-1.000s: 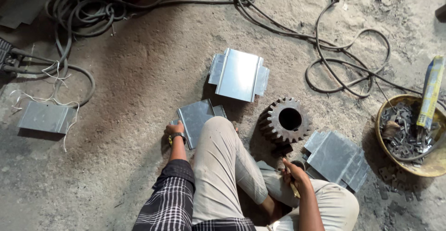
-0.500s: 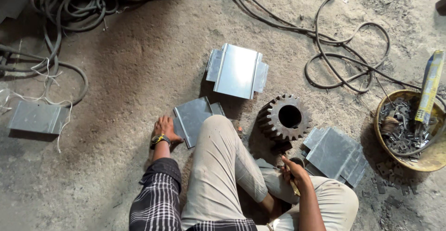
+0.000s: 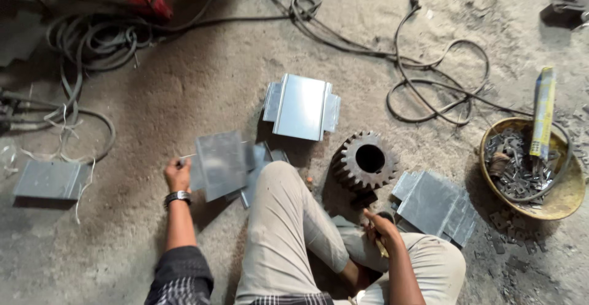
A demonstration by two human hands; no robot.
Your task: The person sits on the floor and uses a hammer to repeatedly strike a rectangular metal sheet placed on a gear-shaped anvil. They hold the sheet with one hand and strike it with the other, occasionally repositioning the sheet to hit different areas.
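I sit on a dusty floor with my knee raised in the middle of the view. My left hand (image 3: 176,174), with a watch on the wrist, grips the edge of a folded grey sheet-metal piece (image 3: 221,164) and holds it lifted off a small pile of like pieces (image 3: 261,158). My right hand (image 3: 380,226) is closed around a thin yellowish tool by my thigh, just below a large dark steel gear (image 3: 365,160) lying flat on the floor.
Another folded metal piece (image 3: 302,106) lies beyond the gear, a stack (image 3: 437,204) to its right, one more (image 3: 50,180) far left. A yellow bowl of metal scraps (image 3: 529,169) stands at right. Cables (image 3: 429,78) loop across the floor.
My left hand has moved from resting on the floor beside the pile to gripping one sheet-metal piece and lifting it leftward. My right hand has stayed put.
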